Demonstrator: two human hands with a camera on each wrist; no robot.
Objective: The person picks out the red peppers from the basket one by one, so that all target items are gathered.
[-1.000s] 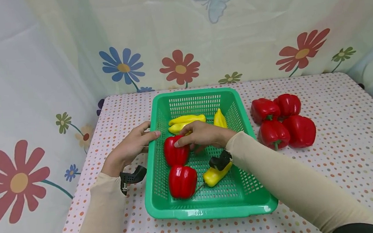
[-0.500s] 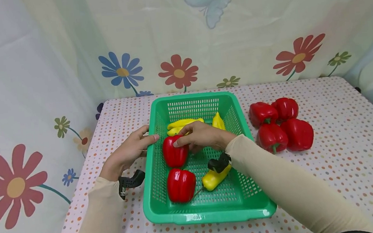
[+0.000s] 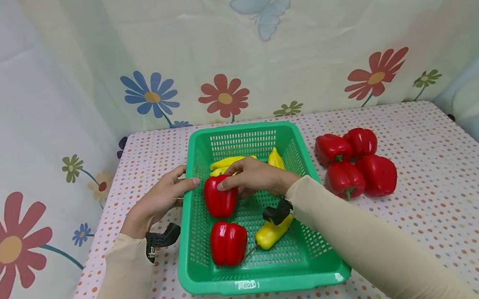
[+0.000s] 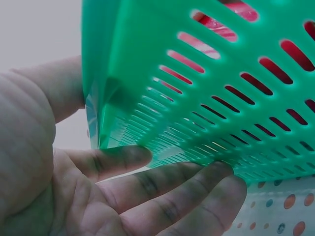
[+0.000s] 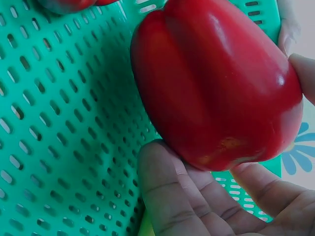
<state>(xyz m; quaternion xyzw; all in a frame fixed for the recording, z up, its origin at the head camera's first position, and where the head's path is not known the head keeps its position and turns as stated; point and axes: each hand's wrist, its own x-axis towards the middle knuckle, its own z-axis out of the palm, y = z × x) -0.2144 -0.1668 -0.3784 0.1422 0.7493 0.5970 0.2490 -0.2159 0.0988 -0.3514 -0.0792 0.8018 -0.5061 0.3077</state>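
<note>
Inside the green basket, the farther red pepper lies left of the right hand, pinched between thumb and fingers. Nearby, the left hand grips the basket.

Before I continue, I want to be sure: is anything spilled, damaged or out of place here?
Nothing stands out. No spill or damage shows; the right hand holds a red pepper inside the green basket, and four more red peppers lie grouped on the table beside it.
</note>
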